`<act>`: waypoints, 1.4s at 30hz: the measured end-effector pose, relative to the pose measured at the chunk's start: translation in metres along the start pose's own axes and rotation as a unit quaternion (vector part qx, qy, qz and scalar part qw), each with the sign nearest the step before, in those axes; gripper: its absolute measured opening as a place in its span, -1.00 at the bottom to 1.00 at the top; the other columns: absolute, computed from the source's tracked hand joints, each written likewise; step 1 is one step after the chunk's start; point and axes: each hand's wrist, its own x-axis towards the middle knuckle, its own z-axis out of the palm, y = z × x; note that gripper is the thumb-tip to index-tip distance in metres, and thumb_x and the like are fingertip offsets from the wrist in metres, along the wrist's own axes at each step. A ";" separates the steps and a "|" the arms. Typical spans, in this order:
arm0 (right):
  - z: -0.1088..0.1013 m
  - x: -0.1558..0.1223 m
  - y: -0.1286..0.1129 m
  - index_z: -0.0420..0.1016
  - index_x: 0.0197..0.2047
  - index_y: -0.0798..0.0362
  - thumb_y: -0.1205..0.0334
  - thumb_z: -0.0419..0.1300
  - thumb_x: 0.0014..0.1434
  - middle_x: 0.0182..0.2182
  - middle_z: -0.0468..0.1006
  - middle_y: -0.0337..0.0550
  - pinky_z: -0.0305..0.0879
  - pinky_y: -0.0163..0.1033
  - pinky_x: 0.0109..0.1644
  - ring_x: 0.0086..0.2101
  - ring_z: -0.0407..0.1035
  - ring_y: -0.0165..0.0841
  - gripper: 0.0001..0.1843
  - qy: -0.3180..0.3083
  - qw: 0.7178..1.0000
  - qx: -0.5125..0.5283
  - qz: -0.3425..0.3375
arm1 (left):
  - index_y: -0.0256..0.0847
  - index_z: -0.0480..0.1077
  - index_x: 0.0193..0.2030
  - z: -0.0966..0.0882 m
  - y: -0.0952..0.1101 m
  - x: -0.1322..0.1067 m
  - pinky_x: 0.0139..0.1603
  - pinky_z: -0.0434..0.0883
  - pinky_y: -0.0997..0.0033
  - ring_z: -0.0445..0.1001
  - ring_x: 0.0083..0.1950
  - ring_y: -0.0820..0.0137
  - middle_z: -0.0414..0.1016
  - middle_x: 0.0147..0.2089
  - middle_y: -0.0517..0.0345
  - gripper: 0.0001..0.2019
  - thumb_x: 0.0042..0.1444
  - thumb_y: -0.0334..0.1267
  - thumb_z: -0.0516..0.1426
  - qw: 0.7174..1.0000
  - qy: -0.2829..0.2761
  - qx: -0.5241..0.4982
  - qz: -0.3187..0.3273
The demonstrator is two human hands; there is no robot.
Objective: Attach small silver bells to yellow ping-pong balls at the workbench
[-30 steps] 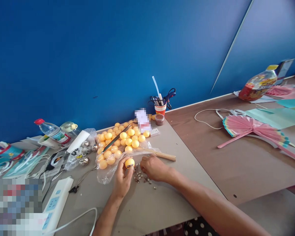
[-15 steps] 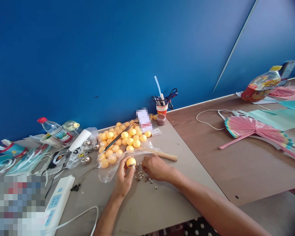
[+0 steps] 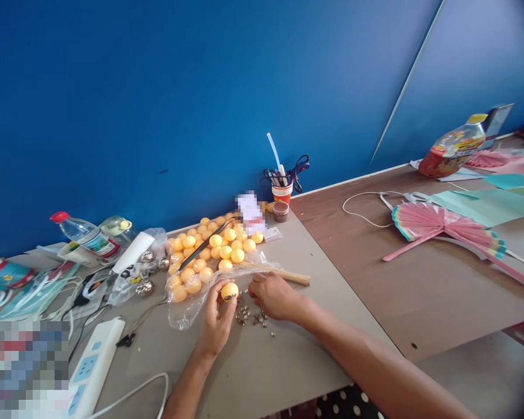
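An orange ping-pong ball [image 3: 229, 290] with dark marks or bits on its lower side sits between the fingers and thumb of my left hand [image 3: 216, 319]. Just to its right, my right hand [image 3: 273, 295] is bent low over the table with its fingers curled inward. Its fingertips are hidden, so I cannot see what they hold. Several small shiny metal bells or beads [image 3: 243, 314] lie scattered below and between the hands. Behind them, many more ping-pong balls [image 3: 237, 255] rest in an opened clear plastic bag [image 3: 187, 314]. A bundle of thin wooden sticks [image 3: 294, 278] lies beyond my right hand.
A white power strip [image 3: 96, 366] and loose cables are at the lower left. Bottles, such as the red-capped one [image 3: 87, 235], stand by the wall. A paper cup [image 3: 282, 193] holds tools. A pink paper fan [image 3: 445, 224] lies on the brown table to the right.
The view has shifted slightly, so the scene sits a little further left. Both hands keep nearly the same places, the left still holding the ping-pong ball.
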 end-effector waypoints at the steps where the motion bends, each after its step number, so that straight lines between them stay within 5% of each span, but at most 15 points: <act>1: 0.000 0.000 0.000 0.52 -0.33 0.15 0.43 0.17 0.06 -0.31 0.53 0.03 0.17 -0.21 -0.24 -0.31 0.38 -0.25 -0.89 0.000 1.000 -0.005 -0.003 | -0.18 0.34 0.01 0.000 -0.001 0.000 0.03 0.45 0.20 0.48 0.04 0.22 0.46 0.05 -0.08 -0.69 0.18 -0.11 0.13 1.000 -0.002 0.000 -0.001; 9: 0.005 0.002 0.001 0.49 -0.30 0.13 0.46 0.10 0.13 -0.33 0.55 -0.02 0.17 -0.24 -0.27 -0.38 0.37 -0.31 -0.84 0.081 0.994 0.071 0.022 | -0.17 0.32 0.05 -0.001 -0.006 -0.001 0.05 0.45 0.19 0.46 0.07 0.21 0.44 0.08 -0.09 -0.67 0.19 -0.11 0.12 1.000 -0.011 -0.006 -0.011; 17: 0.003 0.005 -0.004 0.52 -0.31 0.07 0.49 0.07 0.11 -0.29 0.60 -0.14 0.31 -0.26 -0.14 -0.26 0.44 -0.34 -0.78 0.166 0.931 0.319 0.055 | -0.17 0.30 0.05 -0.002 -0.004 -0.001 -0.09 0.51 0.22 0.54 -0.06 0.21 0.45 0.04 -0.09 -0.65 0.17 -0.09 0.13 0.999 -0.004 -0.033 -0.035; 24: 0.007 0.010 -0.003 0.50 -0.28 0.09 0.39 0.07 0.11 -0.65 0.43 -0.33 0.16 -0.37 -0.54 -0.64 0.23 -0.47 -0.81 0.052 0.842 0.510 0.168 | -0.17 0.33 0.03 -0.003 -0.001 -0.001 -0.05 0.49 0.21 0.52 -0.03 0.22 0.46 0.06 -0.08 -0.68 0.16 -0.12 0.13 1.000 0.004 -0.009 -0.005; 33: 0.004 0.009 -0.006 0.42 -0.37 0.08 0.36 0.11 0.01 -0.62 0.49 -0.32 0.11 -0.37 -0.48 -0.58 0.31 -0.45 -0.91 0.055 0.790 0.598 0.124 | -0.18 0.33 0.02 -0.003 0.003 0.000 -0.08 0.49 0.22 0.50 -0.01 0.20 0.45 0.04 -0.09 -0.67 0.16 -0.11 0.14 1.000 0.003 -0.004 -0.009; 42: 0.012 0.011 0.002 0.48 -0.41 0.08 0.27 0.24 -0.09 -0.66 0.36 -0.36 0.01 -0.37 -0.52 -0.63 0.15 -0.52 -0.89 0.081 0.737 0.661 0.120 | -0.18 0.31 0.05 -0.003 -0.003 -0.001 -0.02 0.45 0.17 0.50 -0.02 0.19 0.43 0.05 -0.08 -0.63 0.15 -0.08 0.15 0.999 -0.010 -0.024 -0.025</act>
